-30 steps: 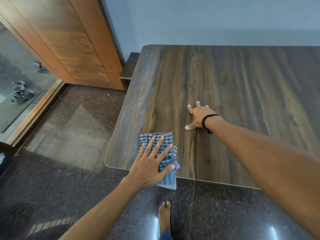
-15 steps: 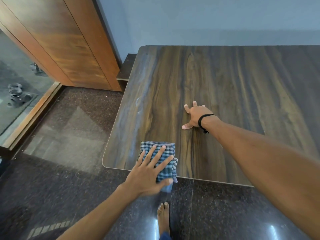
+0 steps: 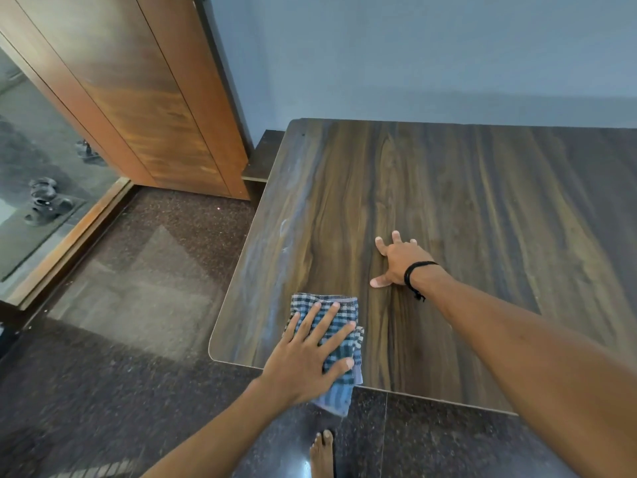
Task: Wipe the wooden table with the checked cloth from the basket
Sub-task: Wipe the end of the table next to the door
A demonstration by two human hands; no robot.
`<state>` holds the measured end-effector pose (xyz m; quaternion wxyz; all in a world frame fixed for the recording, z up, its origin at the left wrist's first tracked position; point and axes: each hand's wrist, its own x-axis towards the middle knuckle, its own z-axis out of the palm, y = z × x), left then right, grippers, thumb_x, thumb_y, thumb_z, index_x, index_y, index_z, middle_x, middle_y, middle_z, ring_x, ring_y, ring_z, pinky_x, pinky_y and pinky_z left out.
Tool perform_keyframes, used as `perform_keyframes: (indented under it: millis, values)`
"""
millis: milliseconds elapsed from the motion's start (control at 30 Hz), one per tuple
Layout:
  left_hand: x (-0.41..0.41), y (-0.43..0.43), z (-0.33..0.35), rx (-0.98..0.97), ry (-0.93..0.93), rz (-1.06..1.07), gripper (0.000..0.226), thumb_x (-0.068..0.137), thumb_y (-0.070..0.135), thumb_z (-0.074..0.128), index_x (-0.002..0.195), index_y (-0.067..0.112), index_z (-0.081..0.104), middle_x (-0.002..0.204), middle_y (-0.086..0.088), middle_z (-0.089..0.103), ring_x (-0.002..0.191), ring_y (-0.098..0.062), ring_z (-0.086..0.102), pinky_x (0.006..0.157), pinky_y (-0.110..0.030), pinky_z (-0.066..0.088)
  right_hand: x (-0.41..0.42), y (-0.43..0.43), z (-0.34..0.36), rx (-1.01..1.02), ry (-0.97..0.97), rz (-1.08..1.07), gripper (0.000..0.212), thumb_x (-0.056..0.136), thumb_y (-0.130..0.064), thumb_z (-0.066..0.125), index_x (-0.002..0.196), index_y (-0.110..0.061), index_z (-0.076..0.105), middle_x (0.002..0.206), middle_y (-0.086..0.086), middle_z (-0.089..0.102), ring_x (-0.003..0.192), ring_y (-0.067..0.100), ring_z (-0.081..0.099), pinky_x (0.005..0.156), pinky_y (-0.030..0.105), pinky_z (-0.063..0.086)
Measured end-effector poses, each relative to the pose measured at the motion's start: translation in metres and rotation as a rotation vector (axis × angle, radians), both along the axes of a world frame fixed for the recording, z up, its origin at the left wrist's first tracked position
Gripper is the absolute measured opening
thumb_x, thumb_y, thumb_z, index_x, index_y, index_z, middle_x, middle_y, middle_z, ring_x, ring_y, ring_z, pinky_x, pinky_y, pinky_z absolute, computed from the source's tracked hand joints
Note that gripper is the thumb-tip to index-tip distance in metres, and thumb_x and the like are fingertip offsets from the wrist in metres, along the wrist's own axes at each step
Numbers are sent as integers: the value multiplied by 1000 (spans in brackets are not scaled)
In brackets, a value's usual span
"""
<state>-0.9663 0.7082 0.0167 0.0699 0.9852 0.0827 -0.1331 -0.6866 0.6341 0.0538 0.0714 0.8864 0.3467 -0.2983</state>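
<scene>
The dark wooden table (image 3: 465,208) fills the right half of the view. A folded blue-and-white checked cloth (image 3: 339,310) lies at its near edge, close to the near left corner, with one end hanging over the edge. My left hand (image 3: 306,357) presses flat on the cloth, fingers spread. My right hand (image 3: 396,258), with a black cord on the wrist, rests palm down on the bare table top, farther in and to the right of the cloth. The basket is not in view.
A wooden door (image 3: 148,98) stands at the back left beside the blue wall (image 3: 413,56). Sandals (image 3: 46,201) lie on the floor beyond a wooden threshold at the far left. My bare foot (image 3: 322,453) stands on the dark polished floor below the table's near edge.
My left hand and the cloth slid a little toward the near edge and stay there. My right hand has held its place on the table. The camera tilted slightly.
</scene>
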Motion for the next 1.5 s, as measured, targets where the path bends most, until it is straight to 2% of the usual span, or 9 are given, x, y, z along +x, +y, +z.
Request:
perform_keyframes:
  millis: [200, 400, 500, 633, 733, 867, 1100, 1367, 1500]
  values:
    - [60, 49, 1, 64, -16, 65, 70, 93, 74, 3, 155, 45, -14, 164, 5, -24, 150, -25, -24, 123, -53, -2, 4, 1, 4, 22, 16, -15, 115, 80, -58, 75, 161, -29, -3, 167, 10, -10, 151, 46, 2, 118, 55, 28]
    - [-9, 28, -4, -41, -75, 31, 67, 96, 76, 13, 154, 50, -9, 163, 9, -19, 150, -25, -23, 121, -49, -9, 4, -1, 2, 28, 28, -21, 116, 80, -58, 74, 161, -30, -4, 167, 8, -11, 151, 46, 0, 117, 55, 29]
    - [37, 65, -3, -13, -24, 51, 67, 95, 77, 11, 151, 52, -15, 160, 12, -29, 148, -22, -29, 123, -49, -10, 4, 4, 5, 22, 29, -22, 116, 81, -56, 75, 161, -28, -5, 167, 10, -12, 151, 47, 0, 118, 55, 28]
    - [103, 108, 0, -4, -20, 158, 69, 96, 73, 15, 154, 48, -12, 162, 9, -25, 150, -23, -24, 123, -53, -3, 3, -1, 4, 42, 28, -32, 116, 80, -56, 76, 161, -28, -3, 167, 9, -11, 151, 47, 1, 117, 55, 29]
    - [83, 88, -2, -12, -41, 61, 68, 97, 74, 13, 153, 48, -14, 162, 7, -26, 148, -24, -29, 122, -52, -9, 2, -4, 5, 60, 45, -24, 114, 82, -54, 75, 161, -29, -3, 167, 8, -12, 151, 46, -1, 116, 55, 32]
    - [52, 76, -2, -45, -80, 12, 67, 95, 78, 15, 153, 52, -7, 164, 10, -16, 151, -23, -22, 121, -48, -9, 3, -1, 5, 77, 58, -51, 113, 82, -51, 75, 160, -31, -4, 167, 5, -15, 152, 43, -4, 114, 54, 34]
    - [198, 160, 4, -17, 11, 86, 70, 94, 77, 13, 152, 50, -15, 160, 12, -28, 150, -23, -24, 118, -46, -15, 2, -2, 6, 132, 58, -82, 115, 81, -49, 78, 160, -32, -4, 166, 4, -17, 152, 39, -5, 114, 50, 35]
    - [169, 156, -1, -62, -54, 26, 68, 94, 78, 11, 151, 52, -15, 161, 11, -27, 147, -24, -31, 120, -49, -15, 5, 6, 9, 105, 169, -140, 114, 85, -45, 75, 158, -35, -12, 163, -2, -28, 152, 36, -15, 116, 48, 34]
    - [272, 219, 1, -55, -26, 41, 71, 92, 80, 10, 153, 51, -14, 162, 9, -26, 149, -23, -26, 123, -52, -9, 11, 11, 8, -11, 177, -119, 114, 85, -57, 68, 157, -34, -18, 162, -3, -32, 151, 35, -19, 120, 50, 26]
